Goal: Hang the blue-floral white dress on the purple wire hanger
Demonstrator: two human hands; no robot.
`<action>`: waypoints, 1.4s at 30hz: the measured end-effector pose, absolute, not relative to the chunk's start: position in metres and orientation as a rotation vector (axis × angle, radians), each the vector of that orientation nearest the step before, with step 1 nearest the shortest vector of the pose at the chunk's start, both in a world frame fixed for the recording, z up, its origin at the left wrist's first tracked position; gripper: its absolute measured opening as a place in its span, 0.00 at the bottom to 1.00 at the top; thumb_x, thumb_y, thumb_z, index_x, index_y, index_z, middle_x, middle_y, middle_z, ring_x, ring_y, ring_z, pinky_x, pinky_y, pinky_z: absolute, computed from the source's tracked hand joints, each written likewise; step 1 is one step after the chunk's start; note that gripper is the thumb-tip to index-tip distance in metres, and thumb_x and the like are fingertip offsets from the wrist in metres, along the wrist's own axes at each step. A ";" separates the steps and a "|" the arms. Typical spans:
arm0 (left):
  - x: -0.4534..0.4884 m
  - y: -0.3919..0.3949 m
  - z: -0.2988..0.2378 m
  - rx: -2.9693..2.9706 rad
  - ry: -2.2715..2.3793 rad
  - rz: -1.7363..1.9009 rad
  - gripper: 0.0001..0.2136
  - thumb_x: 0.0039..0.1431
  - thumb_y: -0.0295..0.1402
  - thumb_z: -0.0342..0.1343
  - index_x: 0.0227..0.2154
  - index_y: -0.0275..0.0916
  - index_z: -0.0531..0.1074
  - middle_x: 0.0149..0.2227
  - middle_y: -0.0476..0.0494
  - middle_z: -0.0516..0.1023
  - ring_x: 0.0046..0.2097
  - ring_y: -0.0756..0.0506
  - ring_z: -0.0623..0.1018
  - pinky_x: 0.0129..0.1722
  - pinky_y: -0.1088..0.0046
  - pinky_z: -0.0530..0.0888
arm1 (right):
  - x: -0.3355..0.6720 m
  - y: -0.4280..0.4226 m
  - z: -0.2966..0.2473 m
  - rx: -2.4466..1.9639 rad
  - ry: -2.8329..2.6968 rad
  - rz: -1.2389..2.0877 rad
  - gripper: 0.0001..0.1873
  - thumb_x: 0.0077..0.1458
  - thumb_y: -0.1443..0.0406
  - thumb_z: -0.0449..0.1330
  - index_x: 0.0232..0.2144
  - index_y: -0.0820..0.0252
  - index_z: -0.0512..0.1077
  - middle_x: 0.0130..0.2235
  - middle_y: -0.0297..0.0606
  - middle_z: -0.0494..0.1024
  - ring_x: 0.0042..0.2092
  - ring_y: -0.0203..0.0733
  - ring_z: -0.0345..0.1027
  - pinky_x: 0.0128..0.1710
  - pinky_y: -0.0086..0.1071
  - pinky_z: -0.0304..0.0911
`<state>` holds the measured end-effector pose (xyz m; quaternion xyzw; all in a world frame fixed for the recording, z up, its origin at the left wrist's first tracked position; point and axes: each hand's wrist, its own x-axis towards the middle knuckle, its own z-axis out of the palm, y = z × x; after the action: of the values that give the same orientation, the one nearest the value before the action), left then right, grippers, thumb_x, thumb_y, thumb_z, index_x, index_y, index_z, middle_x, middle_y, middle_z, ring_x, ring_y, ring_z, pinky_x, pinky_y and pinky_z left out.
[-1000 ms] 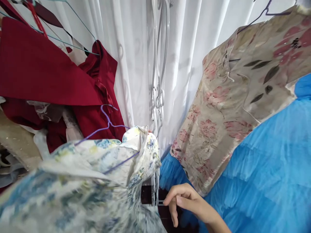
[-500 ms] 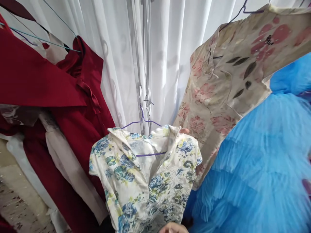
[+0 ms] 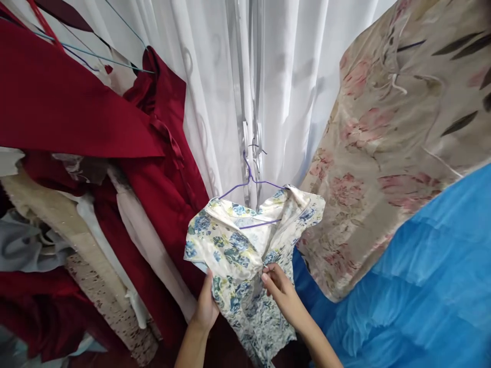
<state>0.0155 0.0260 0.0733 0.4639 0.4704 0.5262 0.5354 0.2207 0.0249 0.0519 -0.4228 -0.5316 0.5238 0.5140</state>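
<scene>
A white blouse (image 3: pixel 233 255) with blue, green and yellow flowers hangs on a thin purple hanger (image 3: pixel 250 179) in the middle of the head view. My left hand (image 3: pixel 206 305) grips the blouse's side below the left sleeve, thumb in front and the other fingers hidden behind the cloth. At the bottom point of the neckline, my right hand (image 3: pixel 282 291) pinches the front of the blouse between thumb and fingertips. The cloth is gathered and creased around that pinch. The hanger's hook is up by a white rail (image 3: pixel 245 134).
Dark red garments (image 3: pixel 153 138) hang close on the left, with a beige beaded garment (image 3: pixel 76 240) below them. To the right hang a beige dress (image 3: pixel 368 168) with pink flowers and a blue ruffled tulle garment (image 3: pixel 406 276). A white curtain (image 3: pixel 215 61) forms the backdrop.
Both hands have come onto the blouse; earlier only fingers showed at its shoulder and lower edge. The blouse front is now pulled together and twisted. The view has shifted, putting things further right.
</scene>
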 end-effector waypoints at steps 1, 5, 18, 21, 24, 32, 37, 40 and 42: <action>0.011 0.026 0.072 1.052 1.149 1.270 0.25 0.58 0.54 0.58 0.52 0.44 0.74 0.52 0.39 0.79 0.57 0.36 0.76 0.56 0.57 0.74 | 0.213 0.035 0.060 -1.024 -1.293 1.208 0.17 0.62 0.49 0.58 0.36 0.56 0.67 0.27 0.29 0.67 0.29 0.39 0.60 0.31 0.32 0.56; -0.008 0.029 0.068 1.034 1.282 1.325 0.25 0.55 0.46 0.65 0.52 0.38 0.73 0.53 0.37 0.79 0.61 0.35 0.73 0.60 0.58 0.70 | 0.188 0.056 0.078 -1.042 -1.233 1.148 0.18 0.61 0.52 0.58 0.26 0.57 0.66 0.21 0.30 0.66 0.25 0.38 0.57 0.27 0.32 0.51; 0.036 0.043 0.033 1.880 1.284 1.361 0.11 0.62 0.34 0.53 0.47 0.44 0.70 0.46 0.39 0.75 0.50 0.37 0.77 0.51 0.56 0.74 | 0.164 0.029 0.059 -1.070 -1.084 1.344 0.17 0.53 0.57 0.57 0.18 0.58 0.62 0.18 0.25 0.55 0.21 0.31 0.44 0.22 0.29 0.40; 0.056 0.045 0.042 1.867 1.237 1.421 0.05 0.62 0.30 0.53 0.40 0.40 0.70 0.39 0.41 0.76 0.42 0.41 0.77 0.43 0.64 0.74 | 0.171 0.026 0.070 -1.097 -1.191 1.189 0.15 0.56 0.58 0.58 0.22 0.60 0.67 0.21 0.28 0.61 0.23 0.33 0.49 0.23 0.28 0.44; 0.059 0.047 0.053 1.987 1.183 1.406 0.05 0.64 0.28 0.51 0.32 0.39 0.68 0.33 0.45 0.72 0.38 0.45 0.75 0.41 0.69 0.71 | 0.186 0.034 0.096 -1.077 -1.201 1.186 0.12 0.55 0.59 0.59 0.24 0.60 0.70 0.18 0.26 0.60 0.20 0.32 0.47 0.21 0.28 0.42; 0.051 0.032 0.048 2.167 1.231 1.264 0.09 0.66 0.28 0.49 0.28 0.40 0.64 0.31 0.46 0.68 0.35 0.46 0.72 0.37 0.72 0.68 | 0.203 0.100 0.215 -0.839 -1.232 1.088 0.20 0.48 0.63 0.62 0.09 0.57 0.64 0.11 0.28 0.60 0.18 0.32 0.51 0.23 0.30 0.50; 0.042 0.036 0.043 2.245 1.193 1.123 0.08 0.66 0.28 0.49 0.30 0.39 0.68 0.32 0.45 0.70 0.35 0.46 0.73 0.37 0.72 0.69 | 0.203 0.107 0.245 -0.774 -1.265 1.075 0.15 0.49 0.63 0.61 0.14 0.59 0.70 0.11 0.25 0.57 0.17 0.31 0.49 0.21 0.29 0.46; 0.031 0.054 0.071 2.362 1.077 1.003 0.08 0.67 0.29 0.49 0.36 0.40 0.73 0.37 0.44 0.75 0.39 0.45 0.76 0.41 0.70 0.72 | 0.206 0.102 0.249 -0.765 -1.228 1.058 0.10 0.49 0.63 0.60 0.19 0.60 0.73 0.11 0.24 0.60 0.16 0.30 0.47 0.20 0.29 0.43; 0.024 0.071 0.110 2.375 1.013 1.126 0.09 0.68 0.30 0.49 0.43 0.41 0.75 0.40 0.43 0.78 0.42 0.45 0.77 0.44 0.69 0.72 | 0.207 0.099 0.249 -0.775 -1.226 1.072 0.09 0.49 0.63 0.60 0.21 0.61 0.74 0.12 0.25 0.62 0.16 0.30 0.47 0.19 0.29 0.41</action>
<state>0.0235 0.0709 0.1097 0.8321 0.3548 0.3946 0.1615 0.2074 0.0991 0.2486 -0.3373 -0.5334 0.4662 0.6200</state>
